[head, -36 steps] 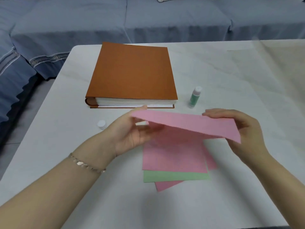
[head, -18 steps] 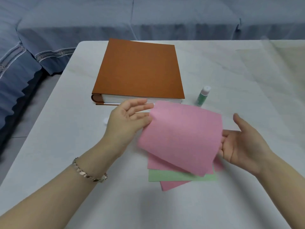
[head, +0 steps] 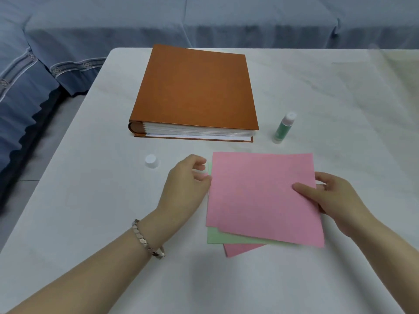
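Head: right hand (head: 335, 200) pinches pink sheet (head: 260, 196); left hand (head: 188, 180) curled beside.

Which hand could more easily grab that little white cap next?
Left, probably: the left hand sits close beside the white cap and looks free, while the right hand pinches the pink sheet farther away.

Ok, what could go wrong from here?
The uncapped green glue stick stands upright beyond the papers; the right hand could topple it when reaching. Its white plastic cap lies apart, so the glue may dry. The top pink paper sheet lies skewed over the green paper sheet, so edges may misalign.
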`<action>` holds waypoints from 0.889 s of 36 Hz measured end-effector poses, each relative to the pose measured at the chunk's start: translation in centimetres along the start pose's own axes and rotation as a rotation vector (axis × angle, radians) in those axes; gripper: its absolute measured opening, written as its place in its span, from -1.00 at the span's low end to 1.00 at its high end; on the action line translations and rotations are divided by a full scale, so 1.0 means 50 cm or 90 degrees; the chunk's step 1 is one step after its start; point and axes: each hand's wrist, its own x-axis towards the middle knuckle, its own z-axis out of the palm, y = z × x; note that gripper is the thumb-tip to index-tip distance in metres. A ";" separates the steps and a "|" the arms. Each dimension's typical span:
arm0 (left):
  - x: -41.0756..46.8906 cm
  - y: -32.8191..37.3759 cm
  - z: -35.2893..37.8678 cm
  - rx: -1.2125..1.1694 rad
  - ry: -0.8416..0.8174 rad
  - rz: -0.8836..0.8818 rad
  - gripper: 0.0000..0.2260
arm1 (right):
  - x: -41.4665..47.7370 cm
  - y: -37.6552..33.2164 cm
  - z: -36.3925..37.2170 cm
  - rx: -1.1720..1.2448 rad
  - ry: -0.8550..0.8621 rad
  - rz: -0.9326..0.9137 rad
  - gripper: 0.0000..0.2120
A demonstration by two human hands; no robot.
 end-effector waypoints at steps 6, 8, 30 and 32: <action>-0.006 -0.028 0.011 0.100 -0.024 -0.040 -0.75 | 0.005 0.013 -0.010 0.064 0.005 -0.003 -0.86; -0.009 -0.030 0.015 0.102 -0.033 -0.057 -0.75 | 0.008 0.016 -0.013 0.073 0.015 -0.011 -0.86; -0.029 -0.023 0.039 -0.118 -0.072 -0.205 -0.73 | 0.029 0.060 0.012 0.060 0.044 -0.041 -0.85; -0.031 -0.023 0.041 -0.105 -0.075 -0.203 -0.74 | 0.028 0.060 0.013 0.058 0.041 -0.047 -0.85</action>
